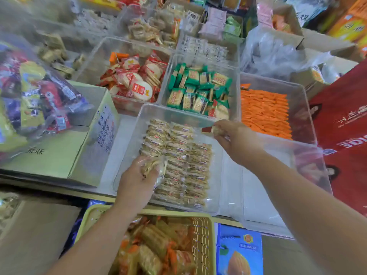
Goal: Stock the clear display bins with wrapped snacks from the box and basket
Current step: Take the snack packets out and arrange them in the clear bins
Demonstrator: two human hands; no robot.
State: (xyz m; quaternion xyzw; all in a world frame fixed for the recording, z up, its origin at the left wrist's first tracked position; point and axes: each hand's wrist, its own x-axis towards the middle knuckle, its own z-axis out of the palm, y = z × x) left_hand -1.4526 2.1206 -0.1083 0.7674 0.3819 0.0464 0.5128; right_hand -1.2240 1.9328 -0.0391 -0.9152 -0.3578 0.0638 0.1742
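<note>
Between the fingertips of the right hand [234, 138] sits one small wrapped snack [211, 130], pinched tight, with its red end pointing left over the near clear bin [143, 116], so its long side runs left to right. Lower down, the left hand [137, 183] is curled around a bunch of wrapped snacks [154, 166] in clear crinkly wrappers, pressed against the rows already in that bin. Those rows of pale snacks [178, 155] lie side by side in three lines that run away from the person, each pack lying crosswise. The packs look tan and bumpy, with small red and white labels. Below the arms is a yellow basket [202, 235] full of orange and tan packs. Behind the near bin, a clear bin holds green packs [198, 90], one holds round crackers in red wrappers [137, 80], and one on the right holds neat orange packs [264, 112]. To the left is a pale green cardboard box [55, 155] with a bag of mixed candy [35, 96] resting on it. A blue box with a nut picture [239, 253] sits beside the basket, and a red box [345, 124] stands on the right. More bins and boxes of snacks fill the blurry back.
</note>
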